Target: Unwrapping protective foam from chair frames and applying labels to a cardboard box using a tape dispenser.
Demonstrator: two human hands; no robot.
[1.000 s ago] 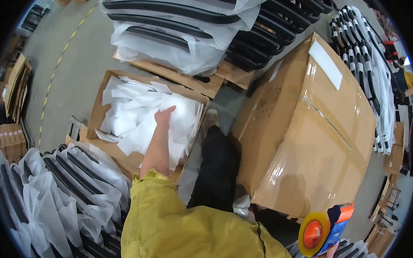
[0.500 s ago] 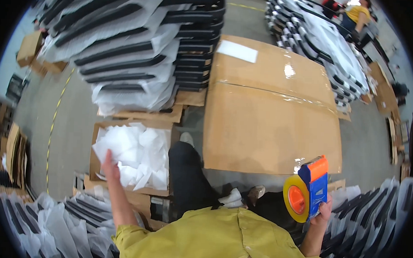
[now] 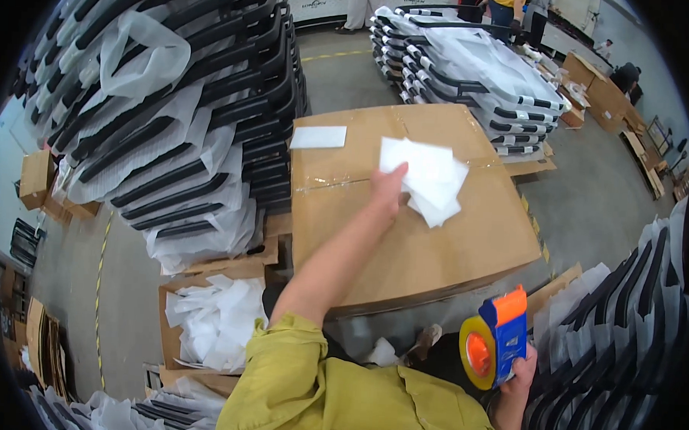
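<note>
White sheets (image 3: 438,181), thin and square-cornered, fanned out above the middle of the carton (image 3: 435,257); whether they touched its top, I could not tell. The left hand (image 3: 389,190) pinched them by their left edge, thumb uppermost, the other fingers hidden. Gripping across the overlap would probably prevent slipping or creasing. Off the near right corner, the right hand (image 3: 520,369) held a blue-and-orange tape dispenser (image 3: 512,341). One flat white pad (image 3: 319,137) lay by the far left corner; curved black bars (image 3: 269,96) rose beyond the left edge.

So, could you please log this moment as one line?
left hand: holding white sheets above carton | right hand: holding tape dispenser | carton top: another white sheet
</note>
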